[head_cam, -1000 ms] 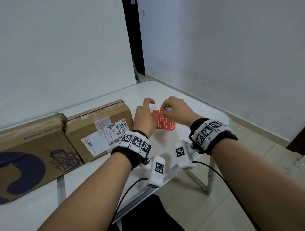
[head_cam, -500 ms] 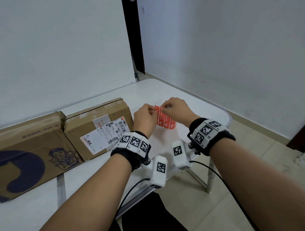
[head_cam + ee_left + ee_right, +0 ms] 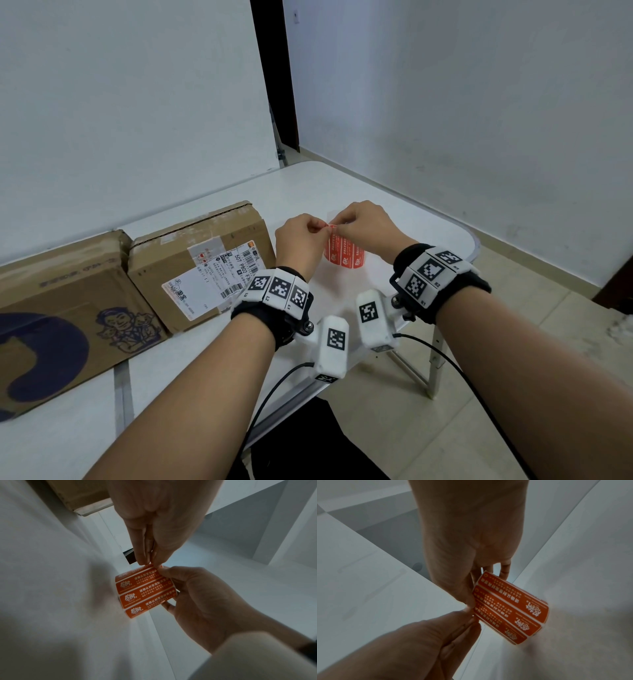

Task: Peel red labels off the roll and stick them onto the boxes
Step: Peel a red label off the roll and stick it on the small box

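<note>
A short strip of red labels (image 3: pixel 344 256) on white backing hangs above the table's right part. My right hand (image 3: pixel 337 226) holds the strip by its upper edge, thumb in front and fingers behind, as the left wrist view shows for the right hand (image 3: pixel 197 595). My left hand (image 3: pixel 320 228) pinches the top corner of the uppermost red label (image 3: pixel 137 570) between thumb and fingertips. In the right wrist view the label strip (image 3: pixel 508 608) slants down to the right below both pinches. Two cardboard boxes lie to the left: a small box (image 3: pixel 202 263) with a shipping label and a big box (image 3: pixel 58 308) with a blue print.
The white folding table (image 3: pixel 394 205) ends close to my right hand, with tiled floor (image 3: pixel 513 359) beyond its edge. White walls stand behind it, and a dark doorway (image 3: pixel 274 68) at the back. Cables hang from the wrist cameras.
My left index finger, raised a second ago, has curled in and now pinches the top corner of the strip. Both hands have lifted slightly and drawn together.
</note>
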